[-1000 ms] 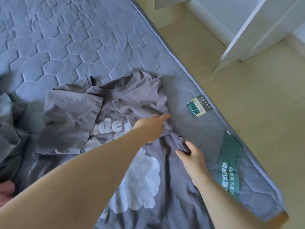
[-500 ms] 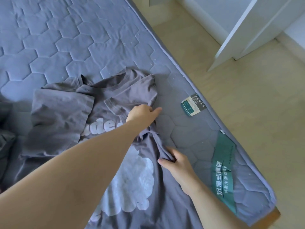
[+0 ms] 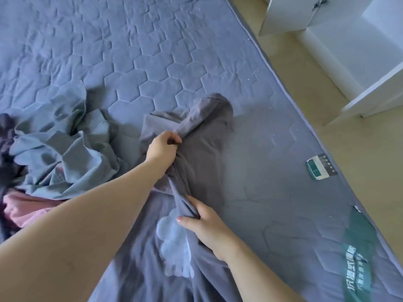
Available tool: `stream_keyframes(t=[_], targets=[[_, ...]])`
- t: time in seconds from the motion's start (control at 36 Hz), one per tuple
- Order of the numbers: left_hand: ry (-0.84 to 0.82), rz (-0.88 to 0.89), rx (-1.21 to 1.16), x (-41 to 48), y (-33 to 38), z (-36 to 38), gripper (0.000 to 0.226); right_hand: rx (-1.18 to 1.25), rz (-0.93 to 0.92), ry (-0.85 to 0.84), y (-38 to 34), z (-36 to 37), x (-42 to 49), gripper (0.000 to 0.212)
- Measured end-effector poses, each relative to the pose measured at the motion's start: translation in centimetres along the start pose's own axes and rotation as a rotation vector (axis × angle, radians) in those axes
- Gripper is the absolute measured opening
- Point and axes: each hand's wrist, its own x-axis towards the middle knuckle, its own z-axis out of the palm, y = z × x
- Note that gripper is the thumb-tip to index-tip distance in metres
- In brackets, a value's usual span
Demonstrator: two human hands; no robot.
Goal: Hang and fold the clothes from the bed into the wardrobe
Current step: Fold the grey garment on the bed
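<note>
Here, at the left edge of the bed (image 3: 152, 62), a heap of clothes lies crumpled: a dark purple piece (image 3: 6, 136) at the very edge, a grey-blue garment (image 3: 61, 149) bunched over it, and a pink one (image 3: 24, 210) poking out underneath, nearer to me. Just beside that heap, toward the middle of the bed, lies the grey T-shirt (image 3: 202, 162) I am folding, its white print (image 3: 174, 243) facing up on the part closest to me. My left hand (image 3: 162, 147) reaches across it; the grip there is narrow, fingers and thumb pinching a raised fold of the shirt near its upper end, so that the cloth stands up in a ridge toward the collar. My right hand (image 3: 207, 229) sits lower on the same ridge, its grip closed on the gathered fabric beside the print, thumb on top. Further right, the quilted bed surface is bare of clothes up to its right edge, where a small label (image 3: 321, 166) and a green printed tag (image 3: 357, 264) are sewn on. Beyond that edge is pale floor (image 3: 370, 171), and in the far right corner stands the white wardrobe (image 3: 349, 51), with one door (image 3: 287, 14) hanging ajar.
</note>
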Motion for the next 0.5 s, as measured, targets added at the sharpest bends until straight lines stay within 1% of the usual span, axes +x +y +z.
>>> stream_keyframes(t=[0.03,0.11,0.14,0.19,0.25,0.31,0.42,0.5], targets=[[0.025,-0.013,-0.001,0.2,-1.1,-1.2,0.029,-0.024,0.021,-0.020,0.0,1.1,0.5,0.037],[0.082,-0.066,0.010,0.5,-4.6,-4.2,0.027,-0.071,0.095,-0.050,0.7,4.2,2.0,0.055],[0.094,-0.083,0.011,0.5,-5.6,-4.9,0.028,-0.093,0.116,-0.060,1.1,5.0,2.3,0.057],[0.055,-0.112,-0.026,0.6,-7.3,-5.9,0.030,-0.146,0.154,-0.080,1.9,6.4,2.7,0.051],[-0.076,-0.121,-0.090,0.4,-8.3,-6.6,0.043,-0.204,0.184,-0.072,2.8,7.3,2.8,0.039],[-0.172,-0.078,-0.060,-0.2,-9.1,-7.1,0.057,-0.263,0.206,-0.036,3.7,7.7,2.6,0.034],[-0.166,0.052,0.106,-2.1,-9.7,-7.7,0.071,-0.417,0.232,0.034,4.7,7.7,1.5,0.022],[-0.162,0.067,0.204,-4.8,-10.0,-7.7,0.073,-0.520,0.239,0.130,5.0,7.3,0.5,0.023]])
